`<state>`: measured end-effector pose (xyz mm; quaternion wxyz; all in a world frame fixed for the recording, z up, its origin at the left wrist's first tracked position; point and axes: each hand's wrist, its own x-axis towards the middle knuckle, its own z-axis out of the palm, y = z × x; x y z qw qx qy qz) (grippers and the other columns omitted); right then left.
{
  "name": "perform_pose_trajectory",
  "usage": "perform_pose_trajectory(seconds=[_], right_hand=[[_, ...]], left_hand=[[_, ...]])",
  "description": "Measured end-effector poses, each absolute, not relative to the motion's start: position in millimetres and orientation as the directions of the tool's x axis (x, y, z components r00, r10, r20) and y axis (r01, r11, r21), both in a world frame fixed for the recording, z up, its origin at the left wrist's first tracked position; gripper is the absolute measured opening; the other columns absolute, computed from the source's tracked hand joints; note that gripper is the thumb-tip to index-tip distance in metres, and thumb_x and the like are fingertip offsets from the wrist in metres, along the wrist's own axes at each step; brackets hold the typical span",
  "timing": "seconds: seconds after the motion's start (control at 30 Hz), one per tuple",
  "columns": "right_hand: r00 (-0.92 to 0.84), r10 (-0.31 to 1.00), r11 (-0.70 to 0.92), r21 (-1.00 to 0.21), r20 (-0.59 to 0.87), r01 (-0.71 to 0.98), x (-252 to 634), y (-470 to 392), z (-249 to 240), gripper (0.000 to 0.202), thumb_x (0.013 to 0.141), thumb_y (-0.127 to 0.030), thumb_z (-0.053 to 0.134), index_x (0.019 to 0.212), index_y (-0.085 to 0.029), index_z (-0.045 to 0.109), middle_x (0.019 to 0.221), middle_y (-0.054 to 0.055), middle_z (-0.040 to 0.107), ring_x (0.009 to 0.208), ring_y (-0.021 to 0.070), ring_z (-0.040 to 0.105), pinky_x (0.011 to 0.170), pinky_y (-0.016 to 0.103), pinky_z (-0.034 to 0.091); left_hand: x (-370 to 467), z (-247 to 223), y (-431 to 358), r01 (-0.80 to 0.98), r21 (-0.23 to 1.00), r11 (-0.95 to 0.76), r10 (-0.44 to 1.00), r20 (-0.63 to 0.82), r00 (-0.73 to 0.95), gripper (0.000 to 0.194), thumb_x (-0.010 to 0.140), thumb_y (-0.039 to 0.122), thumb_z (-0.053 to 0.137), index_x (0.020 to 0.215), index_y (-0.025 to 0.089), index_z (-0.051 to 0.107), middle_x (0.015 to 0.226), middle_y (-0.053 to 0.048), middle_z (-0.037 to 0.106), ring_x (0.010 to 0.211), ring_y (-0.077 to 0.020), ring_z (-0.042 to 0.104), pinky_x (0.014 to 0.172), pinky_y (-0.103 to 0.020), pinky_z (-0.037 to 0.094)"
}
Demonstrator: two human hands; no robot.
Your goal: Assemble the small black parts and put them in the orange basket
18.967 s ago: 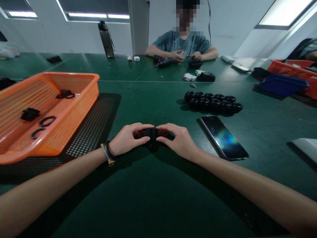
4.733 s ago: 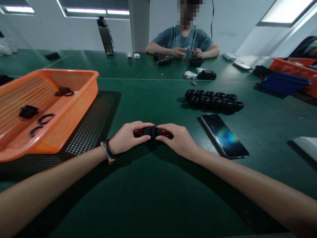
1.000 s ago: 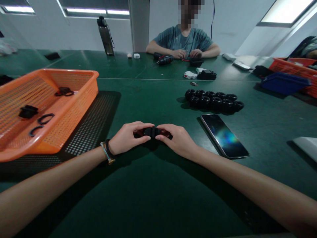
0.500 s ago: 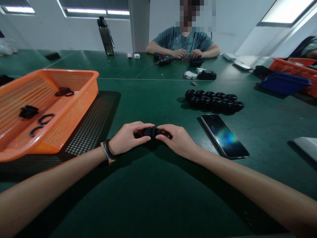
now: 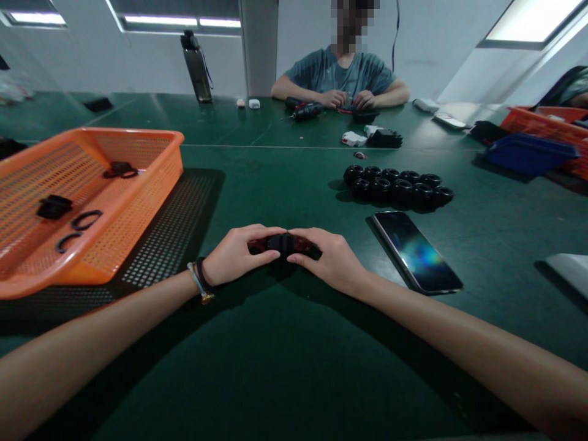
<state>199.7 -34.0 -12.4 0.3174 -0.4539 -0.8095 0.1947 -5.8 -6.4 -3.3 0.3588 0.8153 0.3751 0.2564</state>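
Observation:
Between my two hands, just above or on the green table (image 5: 285, 367), is a small black part (image 5: 281, 243); its exact kind is too dark to make out. My left hand (image 5: 241, 254) pinches its left side, thumb in front and fingers behind. From the right, my right hand (image 5: 324, 256) grips the other side in the same way, with the fingertips of both hands nearly meeting at the top. Dark cords circle my left wrist. Much of the part is hidden by the fingers.
An orange basket (image 5: 147, 202) with black rings and parts stands left. Right are a phone (image 5: 417, 252) and several glossy black rings (image 5: 397, 187). Across the table sit a person (image 5: 344, 79), a power drill (image 5: 307, 111) and a bottle (image 5: 196, 67); a blue bin (image 5: 530, 153) is far right.
My right thumb and fingers have shifted slightly on the black part, the thumb a little lower and the fingers further left. The rest looks nearly the same.

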Motion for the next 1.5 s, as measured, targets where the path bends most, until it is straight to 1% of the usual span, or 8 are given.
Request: perform_pose_trajectory(seconds=[0.07, 0.23, 0.43, 0.67, 0.93, 1.1, 1.23, 1.5], right_hand=[[-0.378, 0.863, 0.505, -0.623, 0.336, 0.598, 199.9, -34.5, -12.9, 0.034, 0.074, -0.014, 0.070, 0.107, -0.013, 0.062, 0.094, 0.007, 0.070, 0.083, 0.0165, 0.065, 0.075, 0.032, 0.054], [-0.369, 0.885, 0.458, -0.663, 0.282, 0.592, 199.1, -34.5, -11.8, 0.028, 0.076, -0.011, 0.067, 0.103, -0.015, 0.061, 0.092, 0.005, 0.070, 0.081, 0.0153, 0.066, 0.075, 0.033, 0.055], [-0.366, 0.893, 0.442, -0.673, 0.263, 0.593, 198.7, -34.7, -10.7, 0.027, 0.076, -0.011, 0.066, 0.103, -0.015, 0.061, 0.094, 0.006, 0.070, 0.083, 0.0162, 0.066, 0.078, 0.035, 0.055], [-0.353, 0.896, 0.439, -0.650, 0.268, 0.621, 197.7, -34.6, -10.8, 0.029, 0.075, -0.012, 0.068, 0.104, -0.010, 0.063, 0.093, 0.009, 0.071, 0.081, 0.0171, 0.066, 0.076, 0.034, 0.055], [-0.357, 0.893, 0.446, -0.644, 0.274, 0.621, 198.1, -33.5, -11.8, 0.028, 0.077, -0.015, 0.067, 0.104, -0.016, 0.063, 0.093, 0.006, 0.071, 0.080, 0.0167, 0.067, 0.076, 0.034, 0.055], [-0.365, 0.893, 0.448, -0.619, 0.265, 0.645, 198.6, -34.1, -10.3, 0.028, 0.078, -0.016, 0.067, 0.105, -0.013, 0.064, 0.092, 0.008, 0.071, 0.079, 0.0172, 0.066, 0.073, 0.033, 0.055], [-0.369, 0.890, 0.452, -0.613, 0.266, 0.648, 198.7, -34.4, -10.6, 0.027, 0.079, -0.018, 0.066, 0.105, -0.015, 0.064, 0.091, 0.006, 0.071, 0.077, 0.0164, 0.065, 0.071, 0.032, 0.054], [-0.373, 0.896, 0.439, -0.609, 0.241, 0.660, 198.0, -34.3, -9.3, 0.028, 0.079, -0.018, 0.066, 0.107, -0.013, 0.063, 0.090, 0.007, 0.071, 0.075, 0.0157, 0.064, 0.068, 0.030, 0.052]], left_hand=[[-5.9, -3.4, -6.5, 0.435, 0.774, -0.460, 0.799, 0.148, 0.583, 0.041, 0.078, 0.036, 0.057, 0.114, 0.019, 0.063, 0.102, -0.005, 0.065, 0.086, -0.0163, 0.063, 0.077, -0.027, 0.052], [-5.2, -2.4, -6.9, 0.438, 0.776, -0.453, 0.800, 0.136, 0.585, 0.042, 0.078, 0.036, 0.057, 0.114, 0.016, 0.063, 0.102, -0.006, 0.064, 0.087, -0.0168, 0.063, 0.078, -0.028, 0.052], [-5.0, -0.9, -7.3, 0.441, 0.771, -0.460, 0.797, 0.140, 0.588, 0.041, 0.078, 0.036, 0.057, 0.114, 0.017, 0.063, 0.103, -0.006, 0.065, 0.088, -0.0173, 0.063, 0.079, -0.029, 0.053], [-5.7, -3.8, -7.3, 0.424, 0.779, -0.462, 0.796, 0.153, 0.586, 0.042, 0.077, 0.036, 0.057, 0.114, 0.016, 0.063, 0.103, -0.006, 0.065, 0.087, -0.0169, 0.063, 0.079, -0.028, 0.053], [-4.9, -2.1, -7.3, 0.429, 0.777, -0.460, 0.796, 0.147, 0.587, 0.042, 0.078, 0.036, 0.058, 0.114, 0.016, 0.063, 0.102, -0.006, 0.065, 0.087, -0.0168, 0.063, 0.078, -0.028, 0.053], [-5.7, -3.9, -6.9, 0.429, 0.773, -0.467, 0.796, 0.156, 0.585, 0.041, 0.078, 0.035, 0.057, 0.114, 0.016, 0.063, 0.102, -0.006, 0.064, 0.086, -0.0166, 0.063, 0.078, -0.028, 0.053], [-5.9, -4.5, -7.0, 0.421, 0.781, -0.462, 0.796, 0.155, 0.586, 0.040, 0.078, 0.036, 0.058, 0.113, 0.018, 0.063, 0.104, -0.005, 0.064, 0.087, -0.0170, 0.063, 0.079, -0.030, 0.053], [-5.5, -3.7, -7.2, 0.426, 0.778, -0.462, 0.794, 0.150, 0.589, 0.041, 0.078, 0.036, 0.057, 0.114, 0.017, 0.063, 0.104, -0.006, 0.064, 0.087, -0.0174, 0.063, 0.078, -0.029, 0.053]])
